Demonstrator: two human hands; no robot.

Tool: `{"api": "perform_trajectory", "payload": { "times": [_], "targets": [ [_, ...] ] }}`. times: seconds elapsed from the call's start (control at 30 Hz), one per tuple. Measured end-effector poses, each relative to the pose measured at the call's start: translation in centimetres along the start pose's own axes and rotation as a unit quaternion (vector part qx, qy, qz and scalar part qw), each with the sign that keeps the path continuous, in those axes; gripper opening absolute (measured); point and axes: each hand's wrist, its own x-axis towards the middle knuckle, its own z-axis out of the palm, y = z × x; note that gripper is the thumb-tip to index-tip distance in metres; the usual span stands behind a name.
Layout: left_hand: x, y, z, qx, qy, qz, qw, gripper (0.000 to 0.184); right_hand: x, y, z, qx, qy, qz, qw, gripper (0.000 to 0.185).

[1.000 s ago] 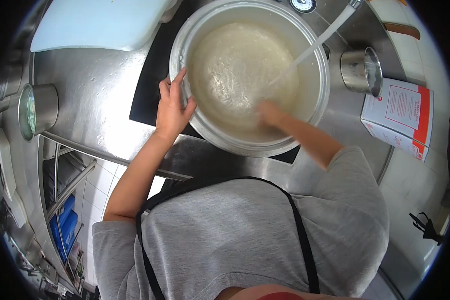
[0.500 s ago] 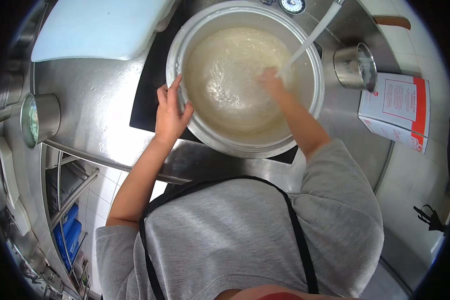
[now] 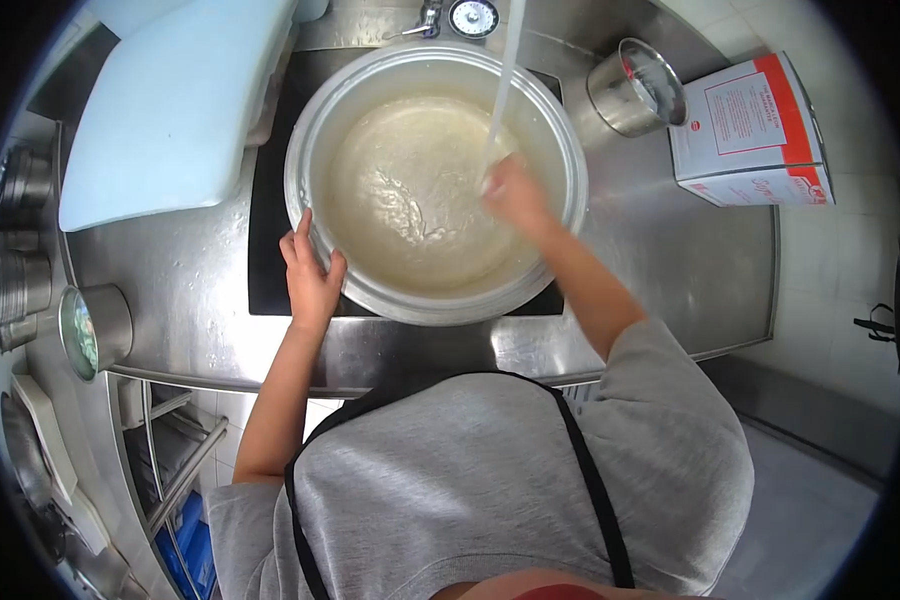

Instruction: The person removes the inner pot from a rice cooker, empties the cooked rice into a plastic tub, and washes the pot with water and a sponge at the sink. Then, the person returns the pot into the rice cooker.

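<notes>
A large metal pot (image 3: 305, 165) holds cloudy, pale water (image 3: 410, 190) with ripples and bubbles on its surface. My left hand (image 3: 313, 283) grips the pot's near left rim, its fingers along the outer side and its thumb apart from them. Over the right part of the pot, my right hand (image 3: 518, 198) is beside the falling water stream (image 3: 507, 85). Its fingers look bent but are smeared by motion, so what they hold, if anything, does not show.
A pale blue board (image 3: 160, 120) lies at the left on the steel counter (image 3: 200, 270). Small metal pots stand left (image 3: 110, 325) and right (image 3: 620, 95). A red-and-white box (image 3: 745, 125) is at the right. A tap (image 3: 429, 18) and a round dial (image 3: 473, 17) sit behind the pot.
My right hand has come up out of the water toward the stream. My left hand stays on the rim. The whole view has shifted, with the pot now further left.
</notes>
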Motion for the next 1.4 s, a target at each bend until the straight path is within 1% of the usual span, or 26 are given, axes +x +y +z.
{"api": "perform_trajectory", "payload": {
  "times": [0.03, 0.07, 0.13, 0.23, 0.27, 0.33, 0.37, 0.43, 0.5, 0.57, 0.6, 0.67, 0.7, 0.73, 0.8, 0.83, 0.9, 0.93, 0.97, 1.0, 1.03, 1.07, 1.13, 1.27, 1.37, 1.4],
  "targets": [
    [-0.2, 0.6, -0.4, -0.042, -0.04, -0.074, 0.996, 0.067, 0.7, 1.4, -3.8, 0.052, 0.155, -0.064, 0.984, 0.029],
    [-0.2, 0.5, -0.3, -0.041, -0.039, -0.068, 0.996, 0.067, 1.8, 2.6, -8.2, -0.001, 0.253, -0.046, 0.966, 0.029],
    [-0.4, -0.6, 0.3, -0.013, -0.014, -0.03, 0.999, 0.067, 3.5, 4.0, -16.6, -0.112, 0.299, 0.076, 0.945, 0.03],
    [-0.5, -1.3, 0.7, 0.018, 0.028, 0.051, 0.998, 0.067, 5.7, 6.1, -21.3, -0.168, 0.338, 0.076, 0.923, 0.031],
    [-0.5, -0.6, 0.2, -0.026, -0.019, -0.027, 0.999, 0.068, 6.3, 4.8, -21.9, -0.168, 0.308, 0.089, 0.932, 0.031],
    [-0.5, -0.9, 0.5, 0.009, 0.02, 0.033, 0.999, 0.068, 7.9, 3.2, -20.5, -0.082, 0.201, 0.069, 0.974, 0.031],
    [-0.5, -0.6, 0.3, -0.016, 0.001, 0.002, 1.0, 0.068, 9.3, 1.3, -18.4, 0.004, 0.125, 0.031, 0.992, 0.032],
    [-0.5, -1.0, 0.4, -0.008, 0.004, 0.002, 1.0, 0.068, 10.1, -5.3, -13.0, 0.237, -0.063, -0.02, 0.969, 0.031],
    [-0.6, -0.9, 0.4, 0.0, -0.002, 0.002, 1.0, 0.07, 14.4, -8.6, -7.7, 0.269, -0.111, 0.009, 0.957, 0.029],
    [-0.6, -0.6, 0.4, 0.001, 0.01, 0.002, 1.0, 0.068, 18.0, -11.3, -3.5, 0.629, -0.087, 0.081, 0.768, 0.034],
    [-0.7, -0.5, 0.3, -0.001, 0.018, 0.003, 1.0, 0.067, 20.1, -11.9, -2.1, 0.63, -0.091, 0.076, 0.767, 0.034],
    [-0.7, -0.1, 0.0, -0.009, 0.01, -0.011, 1.0, 0.069, 22.6, -13.3, -1.2, 0.803, 0.039, 0.179, 0.567, 0.031],
    [-0.7, 0.0, -0.1, -0.018, 0.004, -0.023, 1.0, 0.072, 22.6, -13.6, -2.0, 0.843, 0.046, 0.177, 0.506, 0.026],
    [-0.7, 0.1, -0.2, -0.029, -0.001, -0.035, 0.999, 0.075, 22.4, -13.4, -2.9, 0.843, 0.043, 0.177, 0.506, 0.026],
    [-0.5, -0.4, 0.2, -0.032, 0.03, -0.013, 0.999, 0.077, 21.0, -12.3, -5.4, 0.954, 0.034, 0.101, 0.281, 0.023],
    [-0.6, -0.8, 0.5, -0.034, 0.057, 0.01, 0.998, 0.08, 19.5, -11.8, -6.2, 0.942, -0.014, 0.082, 0.325, 0.026],
    [-1.0, -2.2, 1.5, -0.104, 0.067, -0.026, 0.992, 0.083, 16.6, -7.8, -7.3, 0.755, -0.109, 0.035, 0.646, 0.032],
    [-1.1, -2.6, 1.6, -0.172, 0.077, -0.063, 0.98, 0.087, 14.6, -6.0, -8.1, 0.526, -0.02, 0.105, 0.844, 0.038],
    [-1.3, -0.7, 0.0, -0.164, 0.026, -0.172, 0.971, 0.087, 15.8, 0.2, -7.1, 0.191, 0.056, 0.044, 0.979, 0.039],
    [-1.3, -1.0, 0.0, -0.165, 0.026, -0.173, 0.971, 0.087, 12.5, 3.3, -7.9, 0.02, 0.173, 0.066, 0.983, 0.045],
    [-1.5, -1.4, 0.0, -0.257, -0.02, -0.23, 0.938, 0.086, 8.7, 4.6, -9.2, -0.049, 0.203, 0.138, 0.968, 0.051],
    [-1.6, -1.8, -0.2, -0.345, -0.063, -0.284, 0.892, 0.084, 7.7, 9.3, -8.5, -0.092, 0.128, 0.179, 0.971, 0.055],
    [-1.3, -1.0, -0.3, -0.346, -0.044, -0.282, 0.894, 0.073, 4.0, 9.2, -9.8, -0.008, 0.065, 0.192, 0.979, 0.06],
    [-0.7, 0.4, -0.4, -0.188, -0.053, -0.203, 0.96, 0.055, 2.1, 7.7, -9.4, -0.083, 0.037, 0.193, 0.977, 0.067],
    [-0.7, -0.9, 0.3, -0.144, -0.037, -0.191, 0.97, 0.05, 2.5, 8.7, -9.4, 0.023, -0.01, 0.218, 0.976, 0.067],
    [-0.8, -1.5, 0.5, -0.144, -0.036, -0.191, 0.97, 0.05, 2.4, 8.9, -8.9, 0.178, 0.011, 0.205, 0.962, 0.06]
  ]
}}
